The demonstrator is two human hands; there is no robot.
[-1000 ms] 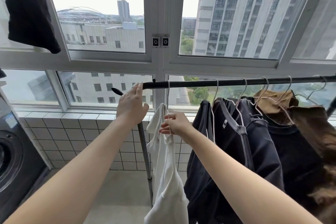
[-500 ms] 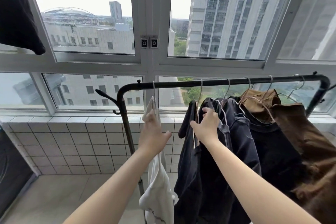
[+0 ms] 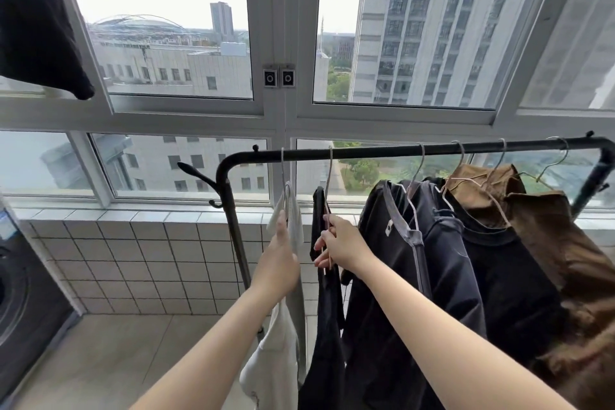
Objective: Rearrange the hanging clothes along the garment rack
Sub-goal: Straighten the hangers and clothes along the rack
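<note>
On the matte black tubular metal rack, the left hand grips a soft white garment; the right hand pinches a thin wire hanger carrying a limp black top.

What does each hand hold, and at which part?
Left hand grips the white garment near its shoulder. Right hand pinches the wire hanger of the thin black garment at its shoulder.

Bare rail between black top and crowded dark shirts (tightly packed).

Single head-worn view, facing forward, close above garment rack, toward windows
</note>
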